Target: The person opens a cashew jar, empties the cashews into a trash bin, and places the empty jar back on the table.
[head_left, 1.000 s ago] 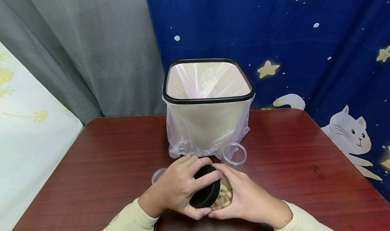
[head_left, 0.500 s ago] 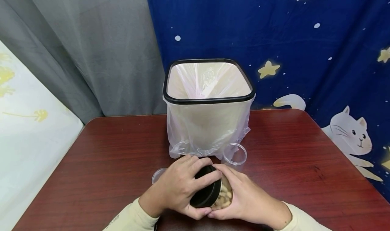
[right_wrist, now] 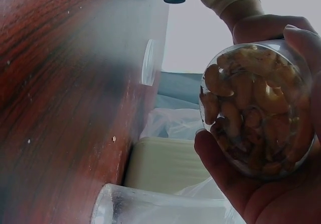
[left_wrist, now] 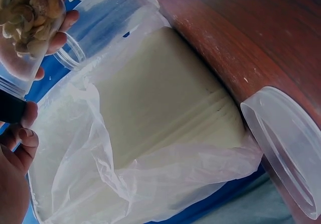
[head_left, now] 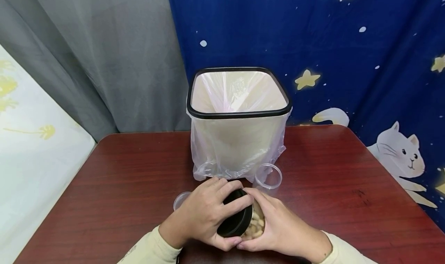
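Observation:
Between the two hands is a clear jar of cashews with a black lid, tilted toward the left. My left hand grips the lid, its fingers spread over the top and the thumb at the near edge. My right hand holds the jar's body, thumb and fingers curled round it. The right wrist view faces the jar's bottom, where the cashews show through. In the left wrist view the black lid is partly cut off at the frame's edge.
A bin with a black rim and a pinkish plastic liner stands behind the hands on the red-brown table. An open clear container is at its front right corner. A shallow clear plastic piece lies left, partly behind the left hand.

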A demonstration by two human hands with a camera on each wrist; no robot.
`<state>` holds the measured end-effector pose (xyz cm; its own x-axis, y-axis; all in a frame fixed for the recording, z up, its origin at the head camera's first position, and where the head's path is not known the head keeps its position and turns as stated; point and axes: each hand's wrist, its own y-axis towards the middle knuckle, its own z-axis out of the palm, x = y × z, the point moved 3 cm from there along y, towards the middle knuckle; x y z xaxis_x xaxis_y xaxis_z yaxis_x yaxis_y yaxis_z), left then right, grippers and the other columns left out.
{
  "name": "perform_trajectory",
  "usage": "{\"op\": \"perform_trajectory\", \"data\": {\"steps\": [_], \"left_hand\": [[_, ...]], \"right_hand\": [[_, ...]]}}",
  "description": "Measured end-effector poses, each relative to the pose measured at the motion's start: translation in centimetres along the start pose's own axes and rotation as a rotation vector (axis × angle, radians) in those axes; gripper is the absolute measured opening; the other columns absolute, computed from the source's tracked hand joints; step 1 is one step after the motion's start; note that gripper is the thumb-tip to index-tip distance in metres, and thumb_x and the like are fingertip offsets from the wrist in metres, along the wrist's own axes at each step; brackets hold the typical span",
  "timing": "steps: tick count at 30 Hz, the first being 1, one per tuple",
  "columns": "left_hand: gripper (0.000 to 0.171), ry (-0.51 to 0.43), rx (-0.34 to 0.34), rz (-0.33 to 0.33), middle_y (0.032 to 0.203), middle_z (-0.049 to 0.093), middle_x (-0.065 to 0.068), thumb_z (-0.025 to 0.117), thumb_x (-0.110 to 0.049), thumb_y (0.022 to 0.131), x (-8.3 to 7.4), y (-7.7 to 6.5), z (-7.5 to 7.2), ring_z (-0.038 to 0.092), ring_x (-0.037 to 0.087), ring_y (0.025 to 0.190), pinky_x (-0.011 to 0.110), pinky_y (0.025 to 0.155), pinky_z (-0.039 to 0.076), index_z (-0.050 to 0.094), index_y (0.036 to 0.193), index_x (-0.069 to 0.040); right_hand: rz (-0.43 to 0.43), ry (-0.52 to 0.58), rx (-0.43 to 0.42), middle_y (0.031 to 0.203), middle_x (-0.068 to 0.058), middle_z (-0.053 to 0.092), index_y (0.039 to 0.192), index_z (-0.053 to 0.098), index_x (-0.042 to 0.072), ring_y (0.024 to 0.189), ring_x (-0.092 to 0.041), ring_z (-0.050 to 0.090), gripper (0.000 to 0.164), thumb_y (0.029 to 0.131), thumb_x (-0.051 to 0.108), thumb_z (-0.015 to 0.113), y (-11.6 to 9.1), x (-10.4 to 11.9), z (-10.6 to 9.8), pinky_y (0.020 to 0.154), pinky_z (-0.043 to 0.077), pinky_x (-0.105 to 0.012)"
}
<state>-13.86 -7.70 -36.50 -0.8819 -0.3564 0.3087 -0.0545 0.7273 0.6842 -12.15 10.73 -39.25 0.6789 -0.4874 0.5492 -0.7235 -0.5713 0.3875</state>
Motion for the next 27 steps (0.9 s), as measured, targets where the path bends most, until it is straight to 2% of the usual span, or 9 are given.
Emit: {"op": "perform_trajectory", "data": {"steps": [27], "left_hand": [[0.072, -0.003, 0.002, -0.003, 0.111, 0.063, 0.007, 0.057, -0.066, 0.075, 0.01, -0.02, -0.11, 0.055, 0.018, 0.076, 0.031, 0.071, 0.050, 0.064, 0.125, -0.016]], "right_hand": [[0.008, -0.011, -0.003, 0.126, 0.017, 0.058, 0.144, 0.041, 0.029, 0.105, 0.001, 0.061, 0.091, 0.069, 0.057, 0.084, -0.08, 0.01, 0.13, 0.088, 0.054, -0.025]]}}
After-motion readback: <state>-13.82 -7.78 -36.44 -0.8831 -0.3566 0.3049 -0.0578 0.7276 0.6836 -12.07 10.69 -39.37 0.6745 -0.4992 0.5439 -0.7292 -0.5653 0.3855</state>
